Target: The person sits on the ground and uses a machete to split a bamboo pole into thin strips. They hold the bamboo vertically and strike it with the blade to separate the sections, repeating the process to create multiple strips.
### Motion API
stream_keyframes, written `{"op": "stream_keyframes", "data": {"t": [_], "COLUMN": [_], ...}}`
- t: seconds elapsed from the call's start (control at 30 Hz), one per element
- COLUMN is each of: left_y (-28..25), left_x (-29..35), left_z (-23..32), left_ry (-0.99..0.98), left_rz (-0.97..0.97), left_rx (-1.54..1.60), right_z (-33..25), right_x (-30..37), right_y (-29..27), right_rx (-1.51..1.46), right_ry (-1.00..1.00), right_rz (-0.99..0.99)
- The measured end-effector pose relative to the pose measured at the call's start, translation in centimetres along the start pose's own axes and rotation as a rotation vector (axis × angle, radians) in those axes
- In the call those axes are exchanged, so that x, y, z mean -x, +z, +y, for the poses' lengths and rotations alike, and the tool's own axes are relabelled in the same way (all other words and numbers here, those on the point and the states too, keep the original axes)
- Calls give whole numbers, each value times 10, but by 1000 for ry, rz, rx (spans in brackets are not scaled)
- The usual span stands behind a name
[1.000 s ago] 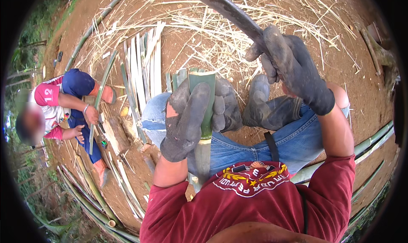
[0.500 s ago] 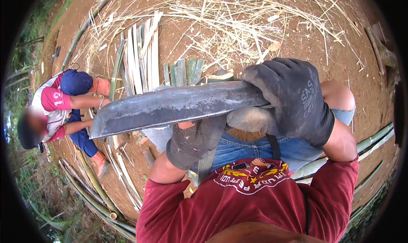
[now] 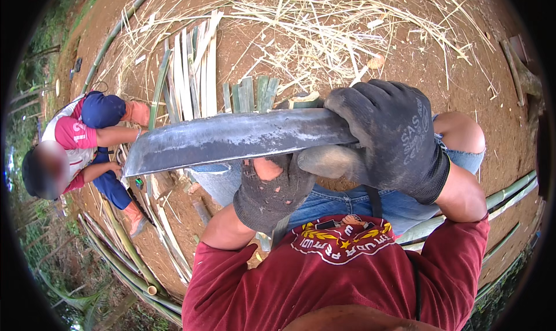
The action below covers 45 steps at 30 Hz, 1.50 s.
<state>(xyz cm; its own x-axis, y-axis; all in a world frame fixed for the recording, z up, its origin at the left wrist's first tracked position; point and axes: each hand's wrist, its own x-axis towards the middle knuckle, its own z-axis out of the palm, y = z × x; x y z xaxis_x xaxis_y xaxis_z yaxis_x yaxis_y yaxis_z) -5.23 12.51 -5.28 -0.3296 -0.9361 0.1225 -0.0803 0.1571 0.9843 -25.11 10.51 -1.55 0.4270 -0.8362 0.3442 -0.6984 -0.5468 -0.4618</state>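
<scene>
A long, broad machete [image 3: 231,137] spans the middle, its dark blade pointing left. My right hand [image 3: 385,134], in a black glove, is closed at the machete's right end; the handle is hidden in the grip. My left hand [image 3: 272,192], in a worn dark glove with holes, is under the blade and partly covered by it. It looks curled around a grey-green bamboo strip [image 3: 280,231], which shows just below the glove. Beyond the blade stand several split bamboo pieces [image 3: 252,94] and a cut bamboo end [image 3: 304,100].
At left a co-worker [image 3: 69,134] sits low, hands near the machete's tip. Pale bamboo slats [image 3: 197,70] lie beyond the blade. Thin shavings [image 3: 330,41] cover the far ground. Bamboo poles [image 3: 130,264] lie at lower left, and another pole [image 3: 509,192] lies on the right.
The machete has shifted slightly, with its tip a little higher. My left hand has moved up under the blade, covering more of the strip. The co-worker's hand has moved slightly.
</scene>
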Motion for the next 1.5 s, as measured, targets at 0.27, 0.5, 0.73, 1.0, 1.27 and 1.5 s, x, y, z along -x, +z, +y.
{"op": "stream_keyframes", "data": {"t": [0.27,0.5,0.73,1.0,1.27,1.5], "left_y": [-3,3,7,6,15,12], "left_x": [-6,-5,-3,-8,-2,-3], "left_z": [-2,-3,-4,-3,35,37], "left_ry": [121,0,-172,-303,-305,-409], "left_rz": [-26,22,66,-18,-11,81], "left_rx": [-434,-231,-53,-53,148,294], "right_z": [0,-3,0,27,110,10], "right_x": [-2,-1,-2,0,26,2], "right_y": [0,1,3,12,0,-17], "right_rx": [36,31,-5,52,105,-569], "right_ry": [60,92,15,46,474,413], "right_rz": [-40,-44,0,-51,42,101]}}
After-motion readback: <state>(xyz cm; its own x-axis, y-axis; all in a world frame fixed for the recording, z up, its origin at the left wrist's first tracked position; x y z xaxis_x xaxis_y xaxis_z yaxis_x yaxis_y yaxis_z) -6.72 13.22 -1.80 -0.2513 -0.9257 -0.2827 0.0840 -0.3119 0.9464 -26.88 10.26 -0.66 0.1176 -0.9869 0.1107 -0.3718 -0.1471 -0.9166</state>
